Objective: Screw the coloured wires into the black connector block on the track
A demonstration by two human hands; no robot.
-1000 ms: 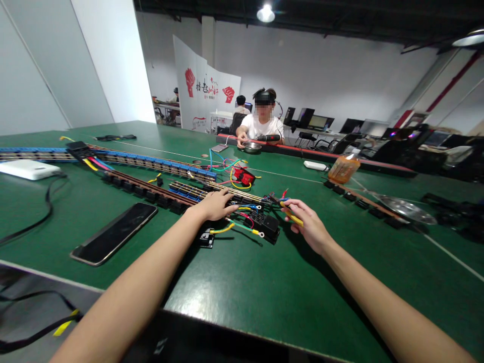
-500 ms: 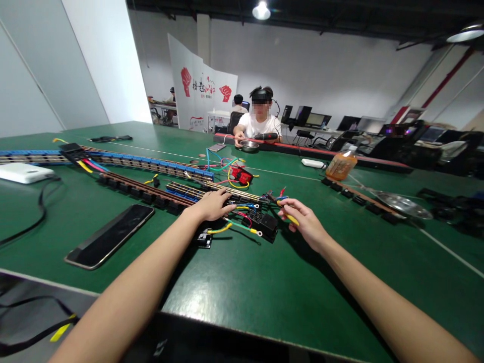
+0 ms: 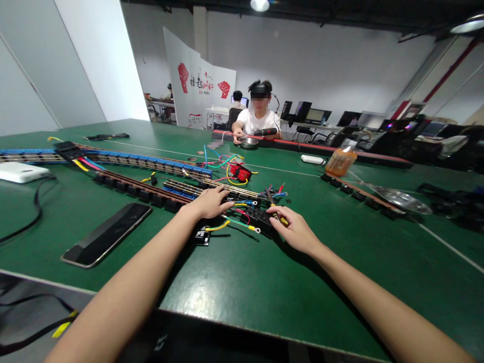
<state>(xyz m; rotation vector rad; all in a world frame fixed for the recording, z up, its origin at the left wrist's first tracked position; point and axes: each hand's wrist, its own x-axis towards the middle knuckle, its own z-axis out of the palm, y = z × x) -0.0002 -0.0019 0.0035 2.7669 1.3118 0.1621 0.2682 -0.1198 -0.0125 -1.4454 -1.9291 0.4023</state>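
Observation:
My left hand (image 3: pixel 212 202) lies with spread fingers on the track assembly, over the end of the brass-coloured rails (image 3: pixel 242 190). My right hand (image 3: pixel 293 227) is closed round a yellow-handled tool (image 3: pixel 280 216), whose dark tip points up and away beside the rail ends. Between the hands sits a black block (image 3: pixel 263 220) with blue, yellow, red and green wires. A green wire (image 3: pixel 240 222) ends in a ring terminal. Behind the rails lies a red part (image 3: pixel 240 173) with coloured wires.
A black phone (image 3: pixel 108 234) and a white box (image 3: pixel 22 172) lie at the left. Blue track (image 3: pixel 143 164) curves behind. At the right are an orange bottle (image 3: pixel 341 159), a track piece (image 3: pixel 359 195) and a metal dish (image 3: pixel 404 200). A person (image 3: pixel 257 118) sits opposite with a bowl.
My right hand has moved left and closer to the black block, and the tool now stands more upright with its tip showing. My left hand stays on the track. The view has shifted slightly.

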